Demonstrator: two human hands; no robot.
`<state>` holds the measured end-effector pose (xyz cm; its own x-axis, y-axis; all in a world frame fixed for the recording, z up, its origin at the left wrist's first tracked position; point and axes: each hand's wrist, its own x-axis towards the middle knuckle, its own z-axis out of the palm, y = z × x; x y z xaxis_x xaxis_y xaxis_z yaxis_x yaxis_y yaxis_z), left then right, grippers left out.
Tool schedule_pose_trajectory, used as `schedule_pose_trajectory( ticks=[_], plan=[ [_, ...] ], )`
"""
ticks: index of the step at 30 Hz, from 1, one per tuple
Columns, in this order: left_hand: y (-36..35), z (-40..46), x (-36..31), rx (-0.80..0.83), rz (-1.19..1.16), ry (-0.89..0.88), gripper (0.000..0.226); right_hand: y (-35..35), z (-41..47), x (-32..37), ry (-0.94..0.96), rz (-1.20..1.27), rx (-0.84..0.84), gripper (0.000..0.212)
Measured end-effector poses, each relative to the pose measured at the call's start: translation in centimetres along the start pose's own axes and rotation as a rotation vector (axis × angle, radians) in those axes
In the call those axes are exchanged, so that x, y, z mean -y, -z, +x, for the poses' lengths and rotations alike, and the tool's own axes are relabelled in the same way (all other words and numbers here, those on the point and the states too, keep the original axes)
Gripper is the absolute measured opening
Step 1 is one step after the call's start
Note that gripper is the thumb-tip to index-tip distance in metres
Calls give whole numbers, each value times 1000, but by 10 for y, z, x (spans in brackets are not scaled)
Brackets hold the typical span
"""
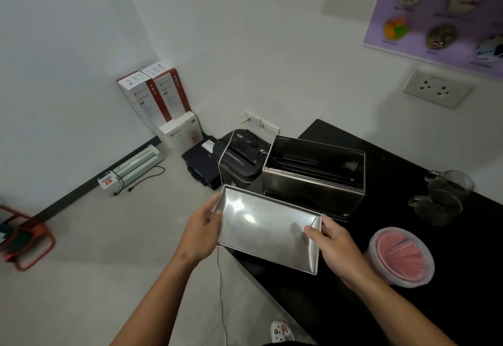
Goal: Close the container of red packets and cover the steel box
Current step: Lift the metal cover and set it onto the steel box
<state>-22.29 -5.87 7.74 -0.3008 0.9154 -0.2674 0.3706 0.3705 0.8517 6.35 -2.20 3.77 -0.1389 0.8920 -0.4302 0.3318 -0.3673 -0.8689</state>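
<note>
You hold the steel lid [268,227] by its short ends, left hand [202,230] and right hand [333,245] both clamped on. The open steel box [313,179] sits just beyond on the black table [408,160], long axes nearly parallel, nearer your right hand.

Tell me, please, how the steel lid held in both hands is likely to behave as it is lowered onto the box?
The steel lid looks like thin sheet metal with folded rims, so it is probably stiff and fairly light. Its glossy surface could be slippery; the left hand and right hand grip opposite short ends. It may clatter against the open steel box.
</note>
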Motion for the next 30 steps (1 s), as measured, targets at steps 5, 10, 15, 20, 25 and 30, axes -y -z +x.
schedule_pose_trajectory(
  ticks=[5,10,15,20,25,30],
  plan=[
    [17,-3,-5,-57,-99,35,43,-6,-8,4,73,-240,26,95],
    [26,-3,-20,-68,-137,58,59,-18,-31,13,519,-674,103,89],
    [29,2,-35,-37,-167,25,41,-38,-36,20,754,-723,205,55],
    [28,-2,-53,7,-197,69,39,-31,-33,22,823,-545,44,34],
    [27,-12,-56,30,2,-61,75,-12,-25,31,632,-358,88,29],
    [27,-16,-53,-3,192,-369,38,10,-16,43,406,-52,328,31]
  ],
)
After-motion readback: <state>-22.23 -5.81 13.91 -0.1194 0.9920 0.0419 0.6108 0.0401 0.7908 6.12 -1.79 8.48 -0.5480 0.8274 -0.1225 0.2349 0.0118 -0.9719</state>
